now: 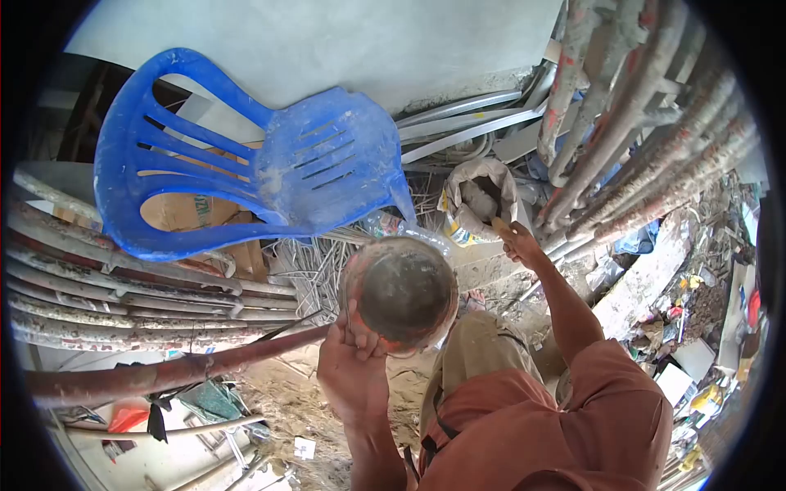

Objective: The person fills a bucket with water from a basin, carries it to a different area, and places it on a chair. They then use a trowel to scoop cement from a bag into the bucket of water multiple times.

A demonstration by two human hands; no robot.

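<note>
While the left hand [354, 364] steadies the round bowl [405, 286] out in front of the body, the right hand [521, 244] is over at the open sack [459, 222]! Look at that left grip: fingers bunched together, folded onto the bowl's near-left rim. And on the right, the fingers are pinching a tan tool [499, 224] at the sack's mouth, its far end too small to make out. Pale material [479, 199] shows inside. The bowl hangs left of the sack, near but apart, with the blue chair [282, 168] just beyond. Good technique here, one would judge, means a firm rim grip, the bowl level and clear of that chair leg, the wrist loose, and the tool worked gently so the sack's soft, turned-out rim doesn't fold inward.
</note>
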